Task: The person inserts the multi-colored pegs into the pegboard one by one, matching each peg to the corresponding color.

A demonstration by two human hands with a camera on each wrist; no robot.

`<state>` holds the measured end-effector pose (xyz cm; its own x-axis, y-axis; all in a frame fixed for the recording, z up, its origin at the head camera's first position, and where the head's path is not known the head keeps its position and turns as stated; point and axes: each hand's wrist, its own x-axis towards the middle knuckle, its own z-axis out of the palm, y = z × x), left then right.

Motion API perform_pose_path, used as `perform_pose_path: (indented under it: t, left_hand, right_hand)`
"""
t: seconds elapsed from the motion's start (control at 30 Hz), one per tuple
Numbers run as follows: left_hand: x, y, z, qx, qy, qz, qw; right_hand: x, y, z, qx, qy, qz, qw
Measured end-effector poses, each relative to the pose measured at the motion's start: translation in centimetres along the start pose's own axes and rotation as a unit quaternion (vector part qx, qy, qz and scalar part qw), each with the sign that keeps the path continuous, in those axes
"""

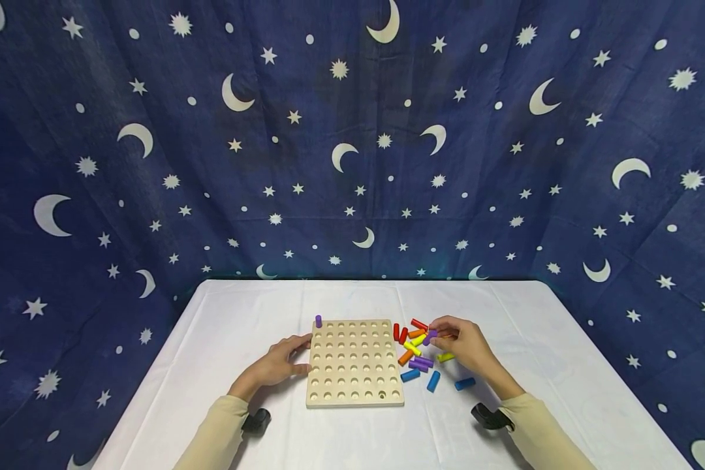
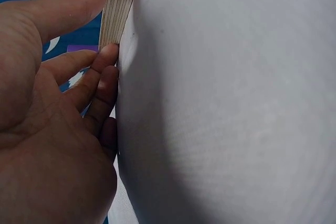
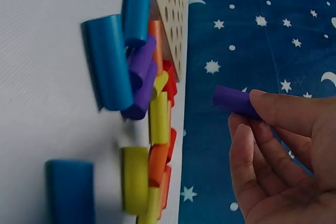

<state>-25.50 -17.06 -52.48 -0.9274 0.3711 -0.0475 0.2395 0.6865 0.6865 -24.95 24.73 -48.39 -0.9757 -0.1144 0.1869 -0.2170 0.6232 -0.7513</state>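
The person's left grip is loosely spread at the 9 o'clock side of the wooden board, touching its edge; an upright purple peg stands in the board's corner hole, between 10 and 11 o'clock. Loose pegs in red, orange, yellow, purple and blue lie on the bench around 3 o'clock, where the right grip is pinched together on a second purple peg
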Motion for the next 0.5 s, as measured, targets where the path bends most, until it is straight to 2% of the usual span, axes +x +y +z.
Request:
perform_pose_path:
  t: [0.3, 0.5]
  left_hand:
    - [0.2, 0.0, 0.1, 0.002, 0.001, -0.015, 0.9999]
    - [0.2, -0.1, 0.1, -0.003, 0.0, -0.017, 0.9999]
  right_hand:
    - [1.5, -2.2, 0.9, 0.004, -0.011, -0.017, 0.9998]
    - [2.4, -3.6, 1.8, 0.031, -0.016, -0.029, 0.999]
